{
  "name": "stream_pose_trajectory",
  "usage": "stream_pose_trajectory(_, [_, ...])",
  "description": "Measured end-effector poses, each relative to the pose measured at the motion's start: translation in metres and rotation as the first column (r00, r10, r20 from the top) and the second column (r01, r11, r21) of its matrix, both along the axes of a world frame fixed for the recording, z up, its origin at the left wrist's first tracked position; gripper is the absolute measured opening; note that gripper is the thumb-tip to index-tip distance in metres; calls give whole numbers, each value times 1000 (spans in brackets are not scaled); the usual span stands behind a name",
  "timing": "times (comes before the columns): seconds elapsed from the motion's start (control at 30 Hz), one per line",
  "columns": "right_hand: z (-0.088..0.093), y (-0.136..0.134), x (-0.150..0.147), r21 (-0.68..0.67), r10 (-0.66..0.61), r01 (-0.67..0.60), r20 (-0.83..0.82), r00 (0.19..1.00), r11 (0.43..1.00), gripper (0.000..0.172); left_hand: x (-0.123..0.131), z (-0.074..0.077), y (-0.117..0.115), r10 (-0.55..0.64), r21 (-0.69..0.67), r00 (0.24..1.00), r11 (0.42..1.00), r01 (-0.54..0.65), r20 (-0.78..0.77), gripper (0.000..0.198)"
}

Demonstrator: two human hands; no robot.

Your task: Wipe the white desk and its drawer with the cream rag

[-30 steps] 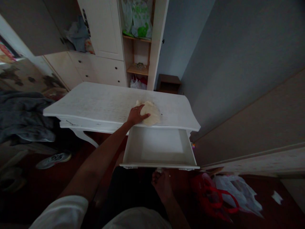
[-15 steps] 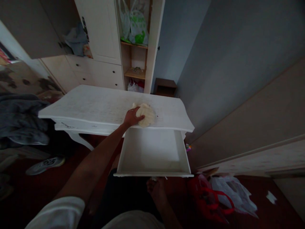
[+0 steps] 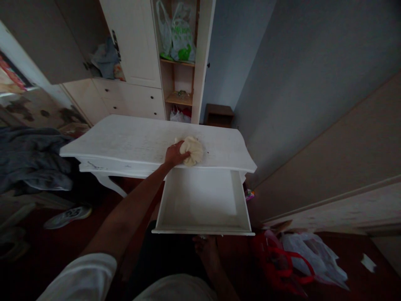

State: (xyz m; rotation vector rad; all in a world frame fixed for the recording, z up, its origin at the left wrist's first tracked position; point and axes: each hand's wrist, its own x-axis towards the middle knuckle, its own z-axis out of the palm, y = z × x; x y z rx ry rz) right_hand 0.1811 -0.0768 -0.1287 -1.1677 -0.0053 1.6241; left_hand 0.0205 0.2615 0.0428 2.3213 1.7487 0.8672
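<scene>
My left hand [image 3: 174, 154] is closed on a bunched cream cloth [image 3: 192, 150] that rests on the top of a white table [image 3: 125, 142], near its front edge. Below the cloth, the table's drawer [image 3: 202, 200] stands pulled out, and its inside looks bare. My right hand [image 3: 204, 246] is low, just under the drawer's front edge, in shadow. Its fingers are curled, seemingly at the drawer's handle, but the grip is too dark to make out.
A tall cream wardrobe [image 3: 138, 46] with open shelves and plastic bags [image 3: 175, 31] stands behind the table. Dark clothing [image 3: 31, 156] lies at the left, with a shoe [image 3: 67, 215] on the floor. Red and white bags [image 3: 294, 263] lie at the right by a wall.
The cloth has been gathered into a tighter bunch under my left hand. The drawer has come out slightly further. The view shifted a little.
</scene>
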Motion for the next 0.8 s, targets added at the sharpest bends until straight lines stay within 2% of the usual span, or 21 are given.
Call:
stream_pose_trajectory(0.13, [2,1,0,19,4,-3,-39,999,1000,51,5,3,-17,85,-1,996,996,-85,-14,65])
stream_pose_trajectory(0.23, [3,2,1,9,3,-3,-53,999,1000,52,5,4,-38,111,-6,994,994,-111,18,64])
stream_pose_trajectory(0.43, [0,1,3,62,54,-51,-46,997,997,43,0,-1,-106,110,-29,985,994,-107,131,64])
stream_pose_trajectory(0.57, [3,0,4,94,60,-57,-28,998,994,41,8,-14,-147,125,-123,936,988,-88,328,57])
stream_pose_trajectory(0.63, [5,0,4,96,45,-42,-32,998,995,43,14,-25,-155,218,-253,857,961,-107,467,50])
stream_pose_trajectory(0.67, [6,0,4,93,44,-41,-36,998,995,45,18,-30,-155,304,-348,783,930,-119,543,47])
stream_pose_trajectory(0.73, [7,0,4,82,50,-47,-44,998,996,46,26,-42,-152,476,-520,580,848,-103,661,39])
stream_pose_trajectory(0.8, [8,1,4,78,59,-55,-51,997,995,47,35,-54,-146,563,-589,403,805,-71,721,31])
